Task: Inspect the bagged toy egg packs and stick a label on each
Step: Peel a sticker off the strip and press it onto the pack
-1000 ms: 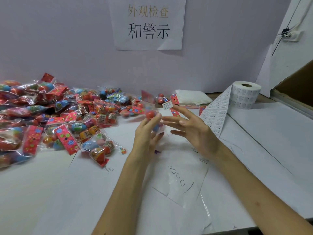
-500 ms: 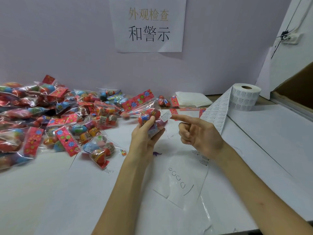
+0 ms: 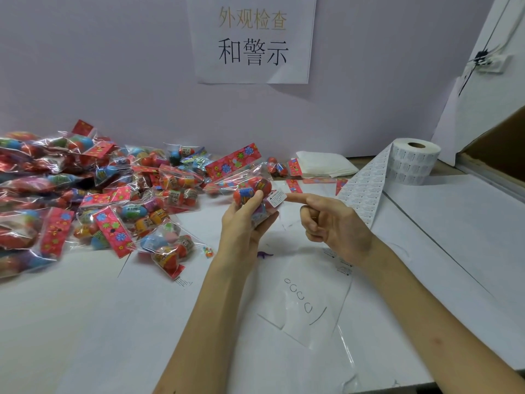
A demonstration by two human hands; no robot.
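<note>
A packing and inspection bench in a small workshop; a printed paper sign [image 3: 252, 38] in large Chinese characters is stuck on the plain wall [image 3: 99, 66]; a heap of bagged toy egg packs [image 3: 71, 194] covers the left of the white table [image 3: 85, 322]; a roll of labels [image 3: 412, 162] stands at the right, its strip trailing loose.

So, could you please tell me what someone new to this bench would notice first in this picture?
The bright heap of bagged egg packs on the left of the table catches the eye first. At centre, the left hand holds one pack up while the right hand touches a forefinger to a small white label at its edge. A label roll stands at the right rear, and a paper sign hangs on the wall.
</note>
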